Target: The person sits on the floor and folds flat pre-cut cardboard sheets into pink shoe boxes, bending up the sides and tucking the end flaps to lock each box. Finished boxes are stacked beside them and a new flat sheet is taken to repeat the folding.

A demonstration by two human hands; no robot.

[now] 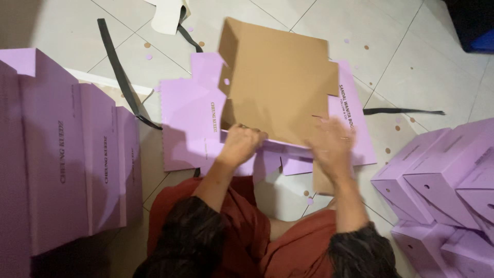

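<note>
Stack of flat lilac box blanks (62,149) lies at far left on the tiled floor (422,67), a black strap (119,72) trailing past its upper edge. Next over, the working blank (278,87), lilac outside and brown inside, sits half-folded just ahead of the knees. Left hand (242,144) is clenched on the near folded edge, pinning it down. Right hand (332,144) is blurred, fingers spread wide over the brown panel; I cannot tell whether it grips anything. Judgement: the fold goes best with the left hand holding the crease flat while the right presses the panel along the score line, keeping corners square. Far right, 1 pile of finished lilac boxes (442,185) crowds the elbow. Open floor lies ahead, beyond the blank; both sides are tight, so any swing should go forward.
</note>
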